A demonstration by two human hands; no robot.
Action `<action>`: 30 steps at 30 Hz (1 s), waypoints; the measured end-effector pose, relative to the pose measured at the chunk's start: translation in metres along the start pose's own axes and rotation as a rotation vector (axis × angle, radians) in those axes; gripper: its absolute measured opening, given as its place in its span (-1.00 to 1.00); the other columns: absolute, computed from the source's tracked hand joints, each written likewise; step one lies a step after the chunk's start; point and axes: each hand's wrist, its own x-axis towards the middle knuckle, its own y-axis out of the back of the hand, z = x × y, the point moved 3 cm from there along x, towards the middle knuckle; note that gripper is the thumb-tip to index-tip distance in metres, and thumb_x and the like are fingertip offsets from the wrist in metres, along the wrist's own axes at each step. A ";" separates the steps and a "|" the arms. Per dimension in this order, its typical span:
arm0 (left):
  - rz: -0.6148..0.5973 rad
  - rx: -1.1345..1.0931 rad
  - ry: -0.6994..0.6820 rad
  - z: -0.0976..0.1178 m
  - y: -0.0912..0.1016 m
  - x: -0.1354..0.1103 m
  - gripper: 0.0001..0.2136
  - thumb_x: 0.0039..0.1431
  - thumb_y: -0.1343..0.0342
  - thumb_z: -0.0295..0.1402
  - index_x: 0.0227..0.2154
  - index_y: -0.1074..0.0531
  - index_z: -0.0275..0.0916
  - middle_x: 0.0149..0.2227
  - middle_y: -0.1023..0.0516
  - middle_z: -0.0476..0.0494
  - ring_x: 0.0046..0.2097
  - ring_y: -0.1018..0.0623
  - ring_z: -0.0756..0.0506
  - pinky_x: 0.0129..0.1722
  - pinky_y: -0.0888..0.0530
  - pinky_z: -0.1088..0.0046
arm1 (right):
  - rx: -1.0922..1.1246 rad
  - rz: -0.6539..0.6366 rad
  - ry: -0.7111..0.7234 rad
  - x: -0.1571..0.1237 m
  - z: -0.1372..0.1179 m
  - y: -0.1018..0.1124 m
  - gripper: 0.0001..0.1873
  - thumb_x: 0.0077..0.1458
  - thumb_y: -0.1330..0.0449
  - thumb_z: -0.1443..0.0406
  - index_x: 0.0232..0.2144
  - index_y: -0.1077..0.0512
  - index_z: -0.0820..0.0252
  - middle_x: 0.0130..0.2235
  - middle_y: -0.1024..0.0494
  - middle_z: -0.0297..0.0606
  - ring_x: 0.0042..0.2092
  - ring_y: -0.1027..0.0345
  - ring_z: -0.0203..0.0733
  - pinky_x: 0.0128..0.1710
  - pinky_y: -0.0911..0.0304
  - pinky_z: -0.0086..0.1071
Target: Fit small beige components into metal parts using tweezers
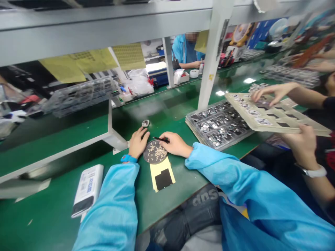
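On a green work table (172,205), the right hand (176,144) has its fingers (167,136) pinched together on thin black tweezers (160,139). The left hand (138,142) lies loose, fingers a little apart and holding nothing. A round mesh disc (155,152) with small bits on it sits between both hands' fingers, a small metal piece (145,123) lies just past the left fingertips, and a yellow sheet (160,174) lies below the disc.

Long green-topped desk (167,209) running through room, grey metal shelf (104,29) above it on white uprights (212,59). Yellow sheets (95,64) hanging past shelf. Colourful posters (251,35) on far wall. Bright light patches (248,81) reflected on green surface.
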 end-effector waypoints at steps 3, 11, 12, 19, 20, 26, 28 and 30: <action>0.040 -0.012 0.001 -0.001 0.002 0.001 -0.57 0.38 -0.01 -0.09 0.15 -0.52 -0.18 0.36 -0.42 -0.26 0.40 -0.35 -0.29 0.46 -0.19 0.04 | -0.013 0.015 -0.014 0.003 0.001 0.001 -0.85 0.22 -0.26 0.27 -0.16 -0.59 0.11 -0.10 -0.66 -0.27 -0.09 -0.51 -0.17 -0.08 -0.32 -0.32; 0.150 -0.035 0.124 -0.001 0.013 -0.004 -0.58 0.35 0.04 -0.10 0.04 -0.50 -0.25 -0.19 -0.62 -0.20 -0.11 -0.60 -0.20 0.01 -0.53 0.24 | -0.041 0.019 -0.073 0.007 0.005 0.003 -0.86 0.20 -0.28 0.26 -0.20 -0.61 0.09 -0.15 -0.66 -0.32 -0.15 -0.51 -0.18 -0.16 -0.31 -0.35; 0.132 -0.038 0.143 -0.001 0.012 -0.005 -0.59 0.34 0.03 -0.09 0.06 -0.48 -0.24 -0.29 -0.60 -0.12 -0.22 -0.59 -0.17 -0.09 -0.53 0.28 | -0.043 0.018 -0.077 0.007 0.005 0.003 -0.86 0.19 -0.28 0.26 -0.20 -0.61 0.08 -0.15 -0.67 -0.32 -0.14 -0.51 -0.18 -0.16 -0.31 -0.35; 0.020 -0.007 0.170 -0.001 0.008 -0.004 -0.55 0.23 -0.12 -0.11 0.16 -0.42 -0.08 -0.34 -0.62 0.05 -0.29 -0.58 -0.14 -0.25 -0.42 0.36 | -0.046 0.011 -0.071 0.007 0.005 0.002 -0.86 0.20 -0.28 0.25 -0.18 -0.60 0.07 -0.13 -0.68 -0.33 -0.11 -0.53 -0.18 -0.12 -0.32 -0.35; 0.012 -0.002 0.173 -0.001 0.008 -0.004 -0.54 0.24 -0.12 -0.11 0.17 -0.42 -0.08 -0.33 -0.62 0.04 -0.28 -0.59 -0.14 -0.25 -0.42 0.36 | -0.047 0.010 -0.070 0.007 0.005 0.002 -0.86 0.20 -0.29 0.25 -0.18 -0.60 0.07 -0.13 -0.68 -0.33 -0.11 -0.53 -0.18 -0.12 -0.32 -0.35; -0.017 0.014 0.173 0.000 0.008 -0.004 -0.55 0.26 -0.11 -0.12 0.18 -0.43 -0.07 -0.27 -0.65 0.03 -0.25 -0.60 -0.13 -0.21 -0.42 0.39 | -0.043 -0.003 -0.064 0.007 0.008 0.000 -0.85 0.20 -0.27 0.24 -0.18 -0.60 0.08 -0.14 -0.68 -0.32 -0.12 -0.54 -0.18 -0.12 -0.34 -0.35; -0.021 0.019 0.174 0.001 0.008 -0.004 -0.56 0.26 -0.11 -0.13 0.17 -0.44 -0.06 -0.26 -0.66 0.03 -0.24 -0.59 -0.12 -0.20 -0.41 0.39 | -0.041 -0.008 -0.061 0.007 0.008 -0.001 -0.84 0.20 -0.27 0.24 -0.18 -0.60 0.08 -0.14 -0.68 -0.32 -0.12 -0.54 -0.19 -0.11 -0.34 -0.35; -0.026 0.023 0.175 0.002 0.008 -0.005 -0.58 0.27 -0.10 -0.14 0.16 -0.45 -0.05 -0.25 -0.65 0.04 -0.24 -0.59 -0.12 -0.20 -0.40 0.40 | -0.040 -0.013 -0.057 0.006 0.008 -0.001 -0.84 0.20 -0.28 0.24 -0.18 -0.60 0.08 -0.14 -0.68 -0.33 -0.11 -0.54 -0.19 -0.10 -0.35 -0.36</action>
